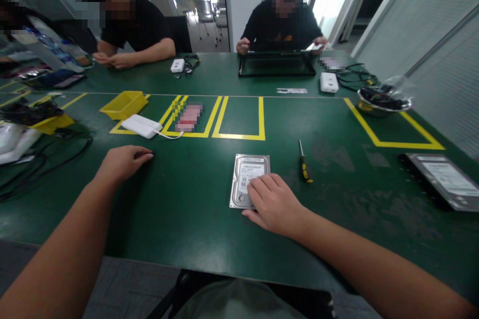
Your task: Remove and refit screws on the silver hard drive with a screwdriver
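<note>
A silver hard drive (239,174) with a white label lies flat on the green table in front of me. My right hand (275,204) is closed over its right side, fingers across the label and thumb at the near edge, covering that lower right corner. My left hand (125,163) rests on the table well to the left of the drive. It holds nothing, and a small gap shows between its thumb and fingers. To the right of the drive lies a screwdriver (304,167) with a black and yellow handle, its shaft pointing away from me.
At right lies a larger drive-like unit (445,179); behind it stands a metal bowl (385,104) of dark parts. A white power bank (141,125) is cabled to a pink phone-like item (190,117). A yellow bin (125,104) sits at left. Across the table, a person holds a black frame (277,75).
</note>
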